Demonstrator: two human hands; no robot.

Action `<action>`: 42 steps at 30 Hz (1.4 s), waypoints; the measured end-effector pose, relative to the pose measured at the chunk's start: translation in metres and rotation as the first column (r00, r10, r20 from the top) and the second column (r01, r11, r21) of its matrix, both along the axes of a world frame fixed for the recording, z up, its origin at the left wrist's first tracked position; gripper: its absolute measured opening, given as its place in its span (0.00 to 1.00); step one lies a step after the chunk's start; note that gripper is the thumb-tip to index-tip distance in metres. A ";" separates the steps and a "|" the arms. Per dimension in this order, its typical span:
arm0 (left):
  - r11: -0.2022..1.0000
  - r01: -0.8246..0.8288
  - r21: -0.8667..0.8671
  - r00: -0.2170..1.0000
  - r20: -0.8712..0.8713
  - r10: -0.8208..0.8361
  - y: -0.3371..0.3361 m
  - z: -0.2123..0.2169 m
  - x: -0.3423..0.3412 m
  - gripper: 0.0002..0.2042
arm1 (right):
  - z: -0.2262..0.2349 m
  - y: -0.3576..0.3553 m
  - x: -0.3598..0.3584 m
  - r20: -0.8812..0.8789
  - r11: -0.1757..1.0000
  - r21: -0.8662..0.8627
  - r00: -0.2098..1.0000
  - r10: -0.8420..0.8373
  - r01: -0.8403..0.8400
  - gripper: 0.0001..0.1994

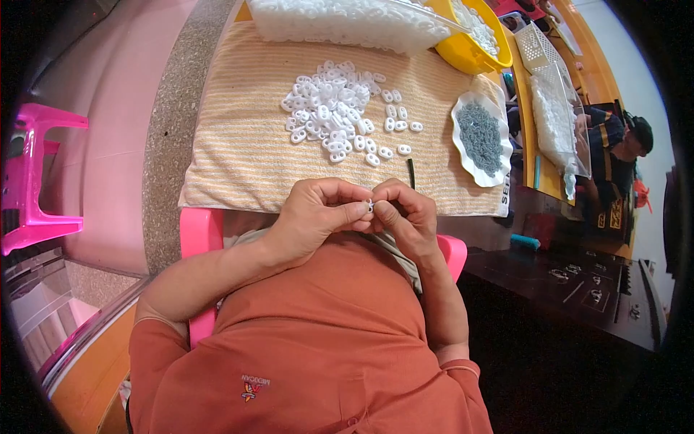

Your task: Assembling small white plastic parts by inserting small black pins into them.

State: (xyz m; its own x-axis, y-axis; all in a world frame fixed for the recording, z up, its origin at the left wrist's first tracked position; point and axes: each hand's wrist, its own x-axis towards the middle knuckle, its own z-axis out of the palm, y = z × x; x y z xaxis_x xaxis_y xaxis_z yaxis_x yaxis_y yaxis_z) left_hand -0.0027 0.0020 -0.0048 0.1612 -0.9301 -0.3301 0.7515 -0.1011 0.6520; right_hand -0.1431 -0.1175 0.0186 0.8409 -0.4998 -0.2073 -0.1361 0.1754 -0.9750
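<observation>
Close to the table's near edge, my left hand (312, 211) and my right hand (409, 215) meet, thumbs and forefingers pinched together on a small white plastic piece (371, 206). The fingers cover most of that piece, so its full shape is hidden. Beyond my hands lies a heap of white oval two-holed plastic pieces (329, 101), with several more spread loose to its right. A thin dark green stick (410, 173) lies just past my right hand. Further right, a white scalloped dish (461, 160) holds many small grey parts (479, 137).
A striped towel (238, 123) covers the table. At its far side stand a clear bin (347, 29) full of white pieces and a yellow basket (463, 58). A pink stool (43, 173) is on the left; another person (614, 152) sits at the far right.
</observation>
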 end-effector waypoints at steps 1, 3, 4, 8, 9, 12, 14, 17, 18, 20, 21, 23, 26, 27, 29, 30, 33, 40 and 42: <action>1.000 -0.007 -0.004 1.000 0.000 0.007 0.000 0.000 0.000 0.08 | 0.000 0.001 0.000 0.001 1.000 -0.024 1.000 0.001 -0.001 0.04; 1.000 -0.016 -0.007 1.000 0.023 0.016 0.000 0.000 -0.001 0.08 | 0.000 0.002 0.001 0.002 0.999 -0.048 1.000 0.002 -0.002 0.04; 1.000 -0.025 -0.011 0.999 0.046 0.026 0.000 -0.001 -0.002 0.08 | 0.000 0.003 0.001 0.000 0.995 -0.096 1.000 -0.002 0.002 0.04; 0.998 -0.054 -0.009 0.994 0.096 0.055 0.001 -0.004 -0.005 0.08 | -0.005 0.003 0.000 -0.029 0.957 -0.288 0.999 0.017 -0.024 0.04; 0.998 -0.061 -0.005 0.994 0.091 0.061 0.001 -0.004 -0.005 0.09 | -0.004 0.003 0.000 -0.029 0.957 -0.288 0.999 0.016 -0.024 0.04; 0.998 -0.067 0.001 0.992 0.109 0.067 0.001 -0.004 -0.005 0.09 | -0.005 0.003 0.001 -0.046 0.939 -0.344 0.999 0.015 -0.030 0.03; 0.998 -0.068 0.002 0.989 0.133 0.067 0.000 -0.004 -0.005 0.09 | -0.009 0.000 0.001 0.001 0.921 -0.385 0.999 0.054 -0.050 0.02; 0.998 -0.067 0.008 0.991 0.114 0.065 0.000 -0.003 -0.004 0.09 | -0.008 -0.002 0.001 -0.013 0.926 -0.374 0.998 0.060 -0.060 0.02; 0.997 -0.070 0.011 0.991 0.116 0.069 0.000 -0.004 -0.004 0.08 | -0.007 -0.002 0.001 -0.013 0.925 -0.376 0.998 0.062 -0.062 0.02; 0.997 -0.076 0.011 0.990 0.118 0.075 -0.001 -0.004 -0.003 0.08 | -0.005 -0.003 0.001 -0.015 0.935 -0.350 0.998 0.055 -0.057 0.02; 0.997 -0.081 0.007 0.993 0.092 0.080 -0.001 -0.004 -0.003 0.08 | -0.003 -0.004 0.002 -0.016 0.934 -0.352 0.998 0.057 -0.059 0.02; 0.996 -0.088 0.001 0.994 0.065 0.088 -0.001 -0.003 -0.003 0.08 | -0.001 -0.004 0.002 -0.012 0.949 -0.308 0.998 0.059 -0.059 0.03; 0.997 -0.072 -0.009 0.996 0.054 0.073 -0.002 -0.002 -0.001 0.08 | 0.000 -0.003 0.003 0.025 0.982 -0.190 1.000 -0.014 0.018 0.03; 0.997 -0.077 -0.012 0.996 0.044 0.078 -0.001 -0.003 -0.001 0.08 | -0.001 -0.004 0.003 0.025 0.981 -0.192 1.000 -0.012 0.017 0.03; 0.996 -0.083 -0.016 0.996 0.034 0.083 -0.001 -0.003 0.000 0.08 | -0.004 -0.009 0.000 0.012 0.986 -0.147 0.997 -0.074 0.075 0.03; 0.996 -0.088 -0.019 0.996 0.022 0.088 -0.001 -0.003 0.000 0.08 | -0.003 -0.012 0.001 0.013 0.986 -0.149 0.997 -0.074 0.075 0.03; 0.995 -0.100 -0.014 0.995 0.001 0.100 0.000 -0.003 0.000 0.08 | 0.001 -0.023 0.011 -0.052 0.886 -0.460 0.995 -0.084 0.051 0.03; 0.990 -0.141 -0.012 0.989 -0.034 0.141 -0.001 0.004 0.000 0.07 | -0.005 -0.034 0.028 -0.155 0.502 -0.860 0.984 -0.090 -0.089 0.09; 0.989 -0.145 -0.007 0.989 -0.033 0.145 -0.001 0.004 0.001 0.07 | -0.005 -0.032 0.031 -0.197 0.414 -0.899 0.976 -0.091 -0.142 0.09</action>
State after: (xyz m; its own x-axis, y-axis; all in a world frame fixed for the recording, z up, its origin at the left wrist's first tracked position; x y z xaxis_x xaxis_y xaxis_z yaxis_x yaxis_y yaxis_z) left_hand -0.0020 0.0011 -0.0009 0.2840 -0.9006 -0.3290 0.7785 0.0163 0.6274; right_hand -0.1119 -0.1495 0.0139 0.8582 -0.4716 0.2028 -0.3172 -0.7978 -0.5128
